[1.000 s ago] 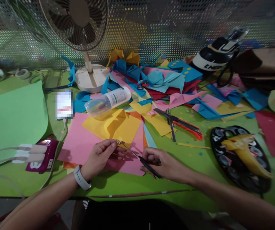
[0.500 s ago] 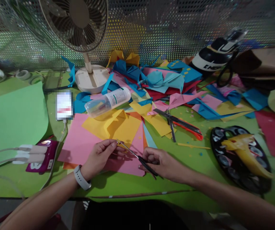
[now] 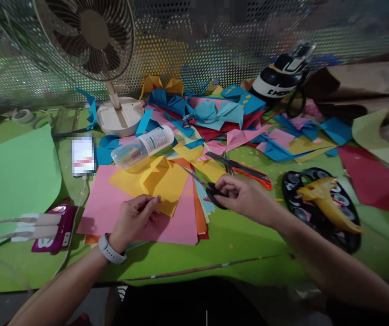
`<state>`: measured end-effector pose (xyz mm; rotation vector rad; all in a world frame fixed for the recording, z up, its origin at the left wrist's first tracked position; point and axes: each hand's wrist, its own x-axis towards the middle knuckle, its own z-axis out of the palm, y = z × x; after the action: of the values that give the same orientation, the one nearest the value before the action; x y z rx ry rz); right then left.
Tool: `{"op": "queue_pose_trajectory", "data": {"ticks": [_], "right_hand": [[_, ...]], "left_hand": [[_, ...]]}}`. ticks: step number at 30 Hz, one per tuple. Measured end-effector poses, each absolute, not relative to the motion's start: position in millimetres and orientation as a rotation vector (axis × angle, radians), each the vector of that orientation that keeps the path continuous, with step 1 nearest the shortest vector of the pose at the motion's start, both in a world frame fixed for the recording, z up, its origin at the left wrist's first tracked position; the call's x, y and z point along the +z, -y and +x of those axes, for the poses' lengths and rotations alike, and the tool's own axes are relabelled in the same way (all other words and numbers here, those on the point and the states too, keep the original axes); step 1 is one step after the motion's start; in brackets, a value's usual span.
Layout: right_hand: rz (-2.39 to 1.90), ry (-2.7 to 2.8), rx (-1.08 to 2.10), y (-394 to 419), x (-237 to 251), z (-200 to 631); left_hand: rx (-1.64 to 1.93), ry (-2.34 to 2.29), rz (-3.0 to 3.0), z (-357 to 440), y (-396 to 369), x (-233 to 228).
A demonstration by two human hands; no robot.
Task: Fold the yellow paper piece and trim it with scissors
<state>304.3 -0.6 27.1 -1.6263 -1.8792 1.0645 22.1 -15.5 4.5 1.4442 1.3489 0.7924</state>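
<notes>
In the head view my right hand (image 3: 244,194) is closed around the black handle of a pair of scissors (image 3: 216,194). Their slim blades point up and left, over the right edge of the paper stack. My left hand (image 3: 135,219), a pale watch on its wrist, hovers above the pink paper (image 3: 177,231) with thumb and forefinger pinched; whatever lies between them is too small to make out. Just beyond those fingertips is a folded yellow paper (image 3: 167,181). Orange and light blue sheets poke out beneath the pink one.
Behind the paper lie a clear bottle (image 3: 143,146) and an orange cutter (image 3: 258,176). A fan (image 3: 120,115) and paper scraps (image 3: 211,115) stand further back. At right is a black palette (image 3: 287,190); at left, a phone (image 3: 83,156) and a purple power strip (image 3: 59,226).
My right hand has carried the scissors up and away from my left hand, toward the cutter. The left hand stays pinched over the pink paper. The whole view has shifted slightly.
</notes>
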Motion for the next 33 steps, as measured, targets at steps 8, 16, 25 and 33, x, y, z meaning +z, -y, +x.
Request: {"op": "queue_pose_trajectory", "data": {"ticks": [8,16,25,33], "right_hand": [[-2.054,2.194,0.226,-26.4,40.0,338.4],[-2.240,2.350,0.180,-36.1,32.0,342.9],[-2.014,2.340,0.328,-38.8,40.7,354.9],[-1.870,2.275,0.393,-35.2,62.3,334.0]], "left_hand": [[0.893,-1.299,1.612,14.1,8.2,10.8],[0.968,-1.274,2.047,6.8,6.7,20.3],[0.986,-1.490,2.166,-12.6,3.2,48.0],[0.535,-1.755,2.652,3.9,-22.2,46.0]]}}
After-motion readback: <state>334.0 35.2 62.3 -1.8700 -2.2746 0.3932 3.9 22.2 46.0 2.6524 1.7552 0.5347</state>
